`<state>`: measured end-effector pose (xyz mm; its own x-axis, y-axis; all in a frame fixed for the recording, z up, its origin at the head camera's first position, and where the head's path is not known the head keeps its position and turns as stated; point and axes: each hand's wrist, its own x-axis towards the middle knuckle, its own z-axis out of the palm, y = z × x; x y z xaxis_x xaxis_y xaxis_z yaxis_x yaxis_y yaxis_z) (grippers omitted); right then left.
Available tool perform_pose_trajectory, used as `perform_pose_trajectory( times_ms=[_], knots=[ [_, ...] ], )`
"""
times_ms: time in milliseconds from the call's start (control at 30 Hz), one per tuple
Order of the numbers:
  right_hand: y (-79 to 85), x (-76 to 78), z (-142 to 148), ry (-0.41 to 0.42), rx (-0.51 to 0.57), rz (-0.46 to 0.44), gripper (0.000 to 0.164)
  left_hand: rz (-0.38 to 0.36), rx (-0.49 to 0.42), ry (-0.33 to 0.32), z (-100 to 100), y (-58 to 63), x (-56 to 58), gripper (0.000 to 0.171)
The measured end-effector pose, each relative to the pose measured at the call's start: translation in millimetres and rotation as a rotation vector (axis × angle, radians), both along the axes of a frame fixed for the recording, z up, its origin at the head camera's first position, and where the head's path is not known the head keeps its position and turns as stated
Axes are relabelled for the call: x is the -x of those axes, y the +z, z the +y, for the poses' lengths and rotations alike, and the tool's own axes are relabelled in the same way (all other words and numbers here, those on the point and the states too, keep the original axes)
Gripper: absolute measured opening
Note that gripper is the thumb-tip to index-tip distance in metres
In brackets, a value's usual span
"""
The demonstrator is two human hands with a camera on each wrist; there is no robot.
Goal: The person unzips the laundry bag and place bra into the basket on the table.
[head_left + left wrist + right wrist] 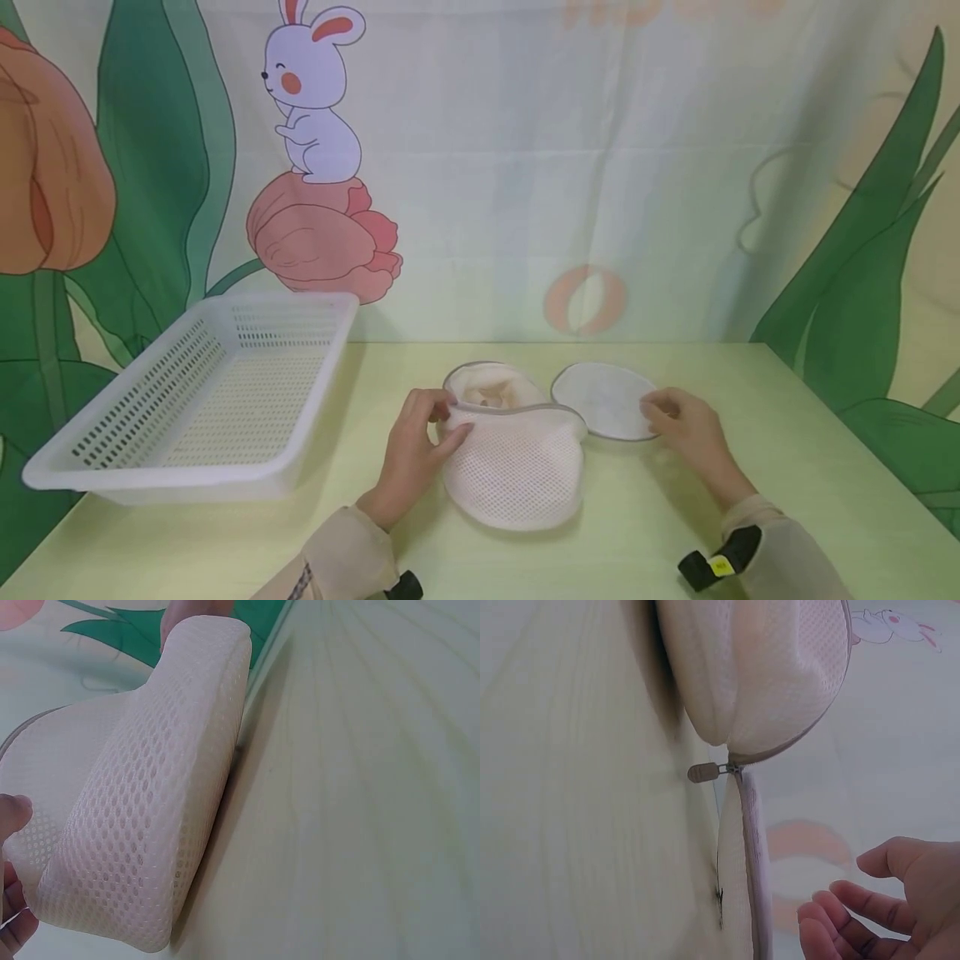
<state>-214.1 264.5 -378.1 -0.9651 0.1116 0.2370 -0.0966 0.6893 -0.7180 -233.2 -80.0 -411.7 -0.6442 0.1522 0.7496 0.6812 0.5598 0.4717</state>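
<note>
A white mesh laundry bag [517,475] with a grey zip edge lies on the table, unzipped. Its round lid [600,400] is folded out flat to the right. Cream-coloured cloth [491,387] shows in the opening. My left hand [416,446] pinches the bag's left rim, thumb on the outer mesh. The right hand [686,429] is by the lid's right edge; in the right wrist view its fingers [870,907] are loosely bent with nothing between them. A zip pull [703,773] hangs where bag and lid meet.
A white perforated plastic basket [300,458] stands on the left of the pale yellow-green table [360,550]. Behind the table hangs a printed cloth backdrop [480,183] with a rabbit and tulips.
</note>
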Motion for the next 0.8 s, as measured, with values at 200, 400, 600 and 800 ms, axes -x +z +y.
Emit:
perform_pose_trajectory(
  times_ms=[200,400,600,800],
  knots=[
    [6.3,-5.7,-19.7,0.059,0.062,0.001,0.032,0.001,0.008,0.004,-0.4,-0.9,0.4,0.040],
    [13.0,-13.9,-39.1,0.121,0.070,0.036,0.029,-0.007,0.005,0.007,-0.9,-2.0,-0.4,0.040],
    [14.1,-18.6,-51.0,0.167,0.063,0.052,0.027,-0.001,0.001,0.008,-1.3,-2.1,-0.9,0.040],
    [16.1,-23.4,-62.7,0.111,-0.056,0.061,0.024,0.008,0.004,0.006,-0.8,-1.5,-0.4,0.040]
  ],
)
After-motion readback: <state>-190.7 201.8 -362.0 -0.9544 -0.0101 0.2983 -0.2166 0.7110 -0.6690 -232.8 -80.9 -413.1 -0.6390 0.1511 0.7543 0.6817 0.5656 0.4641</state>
